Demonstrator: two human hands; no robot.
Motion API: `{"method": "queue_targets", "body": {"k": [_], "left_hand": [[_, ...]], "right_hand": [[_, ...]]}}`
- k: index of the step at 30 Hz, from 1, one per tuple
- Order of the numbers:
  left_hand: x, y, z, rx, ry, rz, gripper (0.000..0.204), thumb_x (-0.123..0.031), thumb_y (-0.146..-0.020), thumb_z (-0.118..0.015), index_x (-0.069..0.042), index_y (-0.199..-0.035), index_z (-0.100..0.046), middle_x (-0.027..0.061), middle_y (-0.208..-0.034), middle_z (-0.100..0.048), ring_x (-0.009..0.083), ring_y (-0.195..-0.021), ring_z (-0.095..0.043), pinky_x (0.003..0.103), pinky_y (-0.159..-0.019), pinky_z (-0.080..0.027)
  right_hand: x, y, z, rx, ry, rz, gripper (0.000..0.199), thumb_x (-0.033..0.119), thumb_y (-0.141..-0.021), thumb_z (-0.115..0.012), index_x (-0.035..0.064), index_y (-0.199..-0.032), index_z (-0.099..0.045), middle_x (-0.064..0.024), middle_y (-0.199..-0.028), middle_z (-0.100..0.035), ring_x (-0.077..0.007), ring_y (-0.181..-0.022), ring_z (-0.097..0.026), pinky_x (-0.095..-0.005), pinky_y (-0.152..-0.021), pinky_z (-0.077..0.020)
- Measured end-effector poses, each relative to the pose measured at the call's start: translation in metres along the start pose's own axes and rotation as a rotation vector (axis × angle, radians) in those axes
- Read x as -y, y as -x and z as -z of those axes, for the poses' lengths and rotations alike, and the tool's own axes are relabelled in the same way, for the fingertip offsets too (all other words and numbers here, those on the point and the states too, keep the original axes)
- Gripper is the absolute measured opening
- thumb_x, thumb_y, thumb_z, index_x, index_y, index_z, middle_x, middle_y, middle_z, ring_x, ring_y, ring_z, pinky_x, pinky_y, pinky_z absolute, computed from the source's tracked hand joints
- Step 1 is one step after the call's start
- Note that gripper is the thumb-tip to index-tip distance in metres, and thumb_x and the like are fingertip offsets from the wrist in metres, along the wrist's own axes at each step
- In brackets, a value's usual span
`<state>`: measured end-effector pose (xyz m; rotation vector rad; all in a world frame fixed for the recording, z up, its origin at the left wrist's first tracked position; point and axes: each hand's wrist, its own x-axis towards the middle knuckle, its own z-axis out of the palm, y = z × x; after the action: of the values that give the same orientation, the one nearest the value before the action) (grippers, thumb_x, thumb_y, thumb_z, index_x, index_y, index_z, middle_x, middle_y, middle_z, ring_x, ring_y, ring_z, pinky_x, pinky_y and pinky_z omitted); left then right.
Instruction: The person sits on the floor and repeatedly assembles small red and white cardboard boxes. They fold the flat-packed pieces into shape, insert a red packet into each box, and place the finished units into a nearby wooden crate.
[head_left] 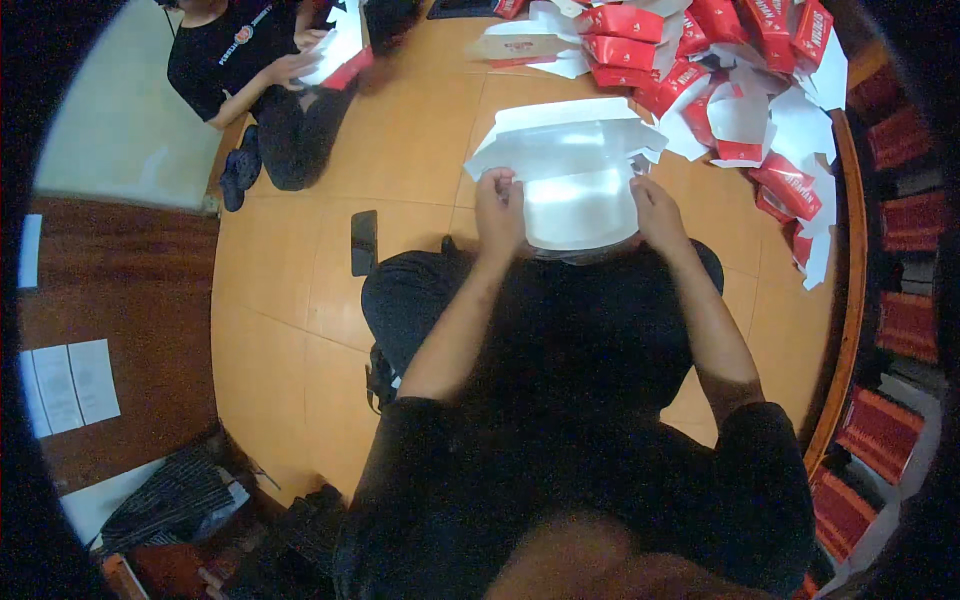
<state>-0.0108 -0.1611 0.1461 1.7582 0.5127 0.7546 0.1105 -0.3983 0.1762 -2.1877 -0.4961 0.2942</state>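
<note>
Seated on the floor, left hand and right hand both pinching edges of an unfolded white carton blank above the lap; red cartons heaped beyond.

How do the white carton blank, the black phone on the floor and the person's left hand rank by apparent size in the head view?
1. White carton blank, clearly largest.
2. Left hand.
3. Black phone.
Hand and phone look close, and the hand is nearer the camera, so that order is unsure.
</note>
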Motion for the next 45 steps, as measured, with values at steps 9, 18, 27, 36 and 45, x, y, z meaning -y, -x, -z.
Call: {"method": "queue_targets", "body": {"k": [9,18,27,36,45], "left_hand": [[-0.016,0.001,-0.001,0.018,-0.038,-0.041,0.019,-0.004,-0.089,-0.064,-0.001,-0.106,-0.056,0.0103,-0.103,-0.058,0.0188,-0.097,-0.056,0.031,-0.083,-0.049],[-0.054,0.026,0.008,0.071,-0.167,-0.135,0.019,-0.003,-0.086,-0.066,0.002,-0.103,-0.058,0.0154,-0.108,-0.055,0.0287,-0.100,-0.057,0.038,-0.088,-0.048],[-0.056,0.031,0.015,0.213,-0.462,-0.349,0.013,0.000,-0.082,-0.067,-0.002,-0.094,-0.062,0.0170,-0.104,-0.055,0.0346,-0.104,-0.055,0.042,-0.089,-0.046],[-0.062,0.030,0.029,0.331,-0.464,-0.407,0.019,-0.006,-0.080,-0.072,-0.004,-0.098,-0.063,0.0163,-0.103,-0.057,0.0357,-0.101,-0.055,0.043,-0.090,-0.045],[-0.033,0.052,0.011,-0.025,-0.434,-0.172,0.042,-0.011,-0.080,-0.070,-0.008,-0.119,-0.054,0.0184,-0.120,-0.050,0.0349,-0.113,-0.051,0.046,-0.099,-0.042]], "right_hand": [[-0.023,-0.005,0.004,0.046,-0.080,0.062,0.045,0.035,-0.102,-0.042,-0.0017,-0.121,-0.061,-0.0227,-0.120,-0.063,-0.0347,-0.106,-0.063,-0.0424,-0.094,-0.0474],[-0.160,-0.076,0.213,-0.828,0.100,-0.155,0.047,0.040,-0.085,-0.069,-0.0009,-0.108,-0.064,-0.0183,-0.100,-0.068,-0.0277,-0.090,-0.066,-0.0397,-0.080,-0.0518],[-0.201,-0.150,0.211,-0.759,0.508,-0.293,0.042,0.039,-0.091,-0.060,-0.0005,-0.104,-0.068,-0.0261,-0.093,-0.067,-0.0364,-0.090,-0.068,-0.0449,-0.082,-0.0518],[-0.081,0.029,0.261,-0.703,-0.935,-0.016,0.057,0.045,-0.101,-0.048,-0.0024,-0.133,-0.049,-0.0170,-0.123,-0.061,-0.0306,-0.108,-0.060,-0.0441,-0.095,-0.0470],[-0.060,0.129,0.158,-0.446,-0.804,-0.348,0.054,0.027,-0.093,-0.056,0.0001,-0.137,-0.040,-0.0179,-0.133,-0.052,-0.0291,-0.125,-0.052,-0.0429,-0.104,-0.0453]]}}
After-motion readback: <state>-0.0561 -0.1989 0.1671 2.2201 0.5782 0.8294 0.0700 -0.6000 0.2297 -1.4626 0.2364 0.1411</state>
